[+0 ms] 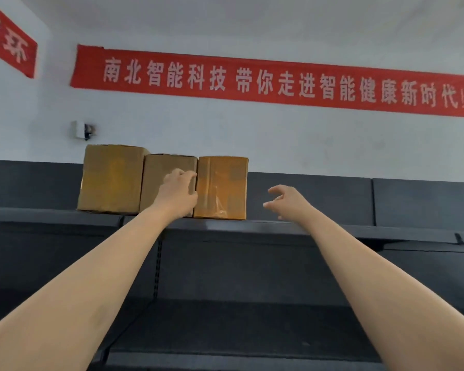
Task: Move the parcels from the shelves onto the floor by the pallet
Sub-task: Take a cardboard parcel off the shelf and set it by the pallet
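Three brown cardboard parcels stand side by side on the top dark shelf (252, 225): a large left parcel (110, 178), a middle parcel (162, 167) and a taped right parcel (221, 187). My left hand (180, 195) reaches up in front of the middle parcel, with its fingertips at the seam against the right parcel's left edge. My right hand (287, 200) hovers a little to the right of that parcel, fingers spread and curled, touching nothing.
The dark metal shelving unit continues below with a lower shelf (225, 325) and back panel. A red banner (273, 81) hangs on the white wall above, and a small wall box (82, 129) sits above the parcels. No pallet or floor is in view.
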Tool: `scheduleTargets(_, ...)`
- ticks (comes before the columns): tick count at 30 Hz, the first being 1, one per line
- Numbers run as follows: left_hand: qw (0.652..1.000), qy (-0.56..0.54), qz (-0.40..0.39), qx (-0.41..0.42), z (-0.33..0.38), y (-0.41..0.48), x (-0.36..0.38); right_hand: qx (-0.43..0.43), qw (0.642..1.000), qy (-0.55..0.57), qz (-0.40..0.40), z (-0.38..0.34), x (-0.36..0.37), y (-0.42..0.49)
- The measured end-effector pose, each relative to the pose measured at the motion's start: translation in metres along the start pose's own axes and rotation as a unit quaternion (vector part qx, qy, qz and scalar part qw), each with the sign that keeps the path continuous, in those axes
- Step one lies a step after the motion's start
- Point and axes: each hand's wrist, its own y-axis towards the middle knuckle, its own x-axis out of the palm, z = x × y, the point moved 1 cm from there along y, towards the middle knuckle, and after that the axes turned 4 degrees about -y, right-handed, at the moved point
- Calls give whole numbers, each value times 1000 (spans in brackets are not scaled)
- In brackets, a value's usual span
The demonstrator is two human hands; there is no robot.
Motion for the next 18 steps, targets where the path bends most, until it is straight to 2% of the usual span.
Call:
scheduleTargets(7,990,140,2,12,-26,130,52,-1,996,91,-5,11,38,141)
scheduleTargets(12,976,216,-24,1,-30,168,64,-23,972,223,-73,2,45,178)
scheduleTargets(14,979,201,-22,3,-23,166,64,-30,964,249,-84,-3,47,177)
scheduleTargets(18,996,88,30,8,1,147,52,-44,965,258,-30,-4,31,154)
